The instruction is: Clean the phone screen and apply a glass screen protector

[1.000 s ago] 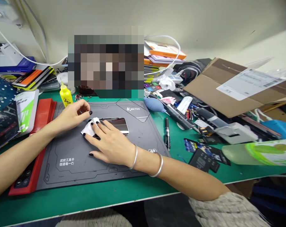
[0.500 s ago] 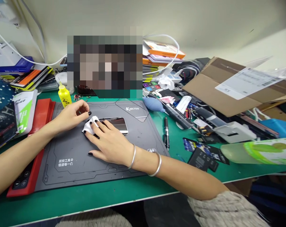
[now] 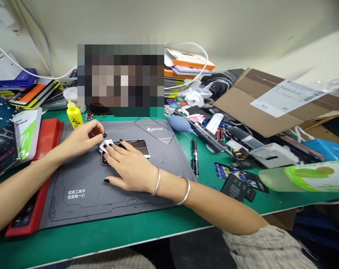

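Note:
A smartphone point(image 3: 135, 147) with a glossy, reflective face lies flat on the dark grey WKTOO work mat point(image 3: 82, 196). My right hand point(image 3: 130, 170) rests over the phone's left half, its fingers pressing a small crumpled white wipe point(image 3: 105, 146) onto the phone's left end. My left hand point(image 3: 83, 140) lies just left of the phone, near the wipe, with its fingers curled. Nothing shows in those fingers. The right hand hides part of the phone.
A yellow dropper bottle point(image 3: 74, 116) and a red pad point(image 3: 48, 149) stand left of the mat. To the right are a blue air blower point(image 3: 178, 124), a black pen point(image 3: 195, 158) and phone batteries point(image 3: 238, 188). A cardboard box point(image 3: 259, 101) sits at back right.
The white wipe is bunched smaller under my right fingers and sits further onto the phone's left end. The whole view has drifted slightly left.

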